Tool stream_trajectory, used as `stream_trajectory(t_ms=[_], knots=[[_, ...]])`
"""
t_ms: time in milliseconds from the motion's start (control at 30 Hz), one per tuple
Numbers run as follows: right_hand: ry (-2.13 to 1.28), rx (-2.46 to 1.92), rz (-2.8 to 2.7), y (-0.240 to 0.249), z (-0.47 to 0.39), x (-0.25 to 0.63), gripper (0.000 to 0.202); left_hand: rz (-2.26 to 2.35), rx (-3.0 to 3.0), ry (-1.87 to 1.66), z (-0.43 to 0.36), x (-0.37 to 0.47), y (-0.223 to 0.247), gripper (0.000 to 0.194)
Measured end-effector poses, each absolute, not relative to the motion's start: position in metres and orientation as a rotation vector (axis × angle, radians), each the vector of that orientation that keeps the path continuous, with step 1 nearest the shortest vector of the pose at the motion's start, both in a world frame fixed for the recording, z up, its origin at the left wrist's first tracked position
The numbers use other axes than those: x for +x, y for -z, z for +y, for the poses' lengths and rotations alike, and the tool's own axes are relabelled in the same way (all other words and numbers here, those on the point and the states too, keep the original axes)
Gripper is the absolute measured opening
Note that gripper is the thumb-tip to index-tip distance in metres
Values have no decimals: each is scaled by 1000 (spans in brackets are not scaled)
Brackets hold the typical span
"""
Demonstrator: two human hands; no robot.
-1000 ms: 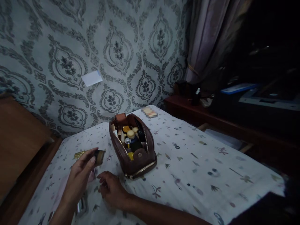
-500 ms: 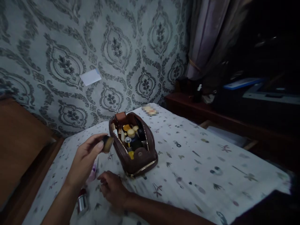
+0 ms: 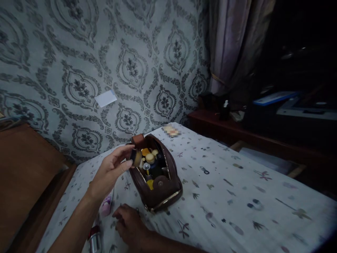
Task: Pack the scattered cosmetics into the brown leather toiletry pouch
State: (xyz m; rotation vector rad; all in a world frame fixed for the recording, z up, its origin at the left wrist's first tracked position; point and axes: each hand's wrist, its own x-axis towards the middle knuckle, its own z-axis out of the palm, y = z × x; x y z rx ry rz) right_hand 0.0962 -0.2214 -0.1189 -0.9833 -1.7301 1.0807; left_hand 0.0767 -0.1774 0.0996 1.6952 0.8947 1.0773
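My left hand (image 3: 112,168) pinches a small item with a dark top and a tan-amber side (image 3: 136,157), possibly a little jar, between thumb and fingers. It is over the left edge of a brown zip bag (image 3: 165,196), whose top is unzipped. Inside stand several bottles and tubes, among them a cream round cap (image 3: 150,158), a clear-topped piece (image 3: 146,167) and yellow ones. My right hand (image 3: 130,221) lies on the patterned sheet in front of the bag, fingers loosely bent and a little apart, with nothing visible in them.
A pink-purple container (image 3: 106,205) and a silver cylinder with a red top (image 3: 94,239) lie by my left forearm. A blurred-out card (image 3: 171,130) lies at the sheet's far corner. A brown wooden panel (image 3: 28,182) stands left, an open drawer (image 3: 265,161) right.
My left hand has moved right and slightly up with the small item, from beside the bag to over its opening. My right hand stays by the bag. The view has shifted slightly.
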Motion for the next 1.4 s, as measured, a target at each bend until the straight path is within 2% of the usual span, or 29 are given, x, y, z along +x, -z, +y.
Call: stream_trajectory(t_ms=[267,333,433,467,533,633,867,1033,1400], knots=[[-1066,-938,-1691,123,-221,95,36,872,1840,-976,-173,74,-100,43],[-1088,-879,-1637,110,-224,97,28,876,1881,-959,-173,74,-101,42],[-1260,-687,-1478,69,-234,109,5,878,1914,-931,-175,73,-104,42],[-1395,-636,-1383,52,-238,117,10,883,1921,-926,-176,71,-106,42],[-1569,-542,-1219,20,-246,138,32,893,1930,-935,-179,68,-109,43],[-1587,-418,-1092,-14,-252,176,53,897,1923,-971,-183,64,-115,45],[-1504,-440,-796,-32,-241,225,54,816,1921,-927,-185,67,-119,44],[-1457,-401,-751,-30,-234,231,45,777,1907,-850,-186,76,-113,43],[-1265,-488,-760,-17,-227,238,42,763,1858,-847,-182,85,-100,39]])
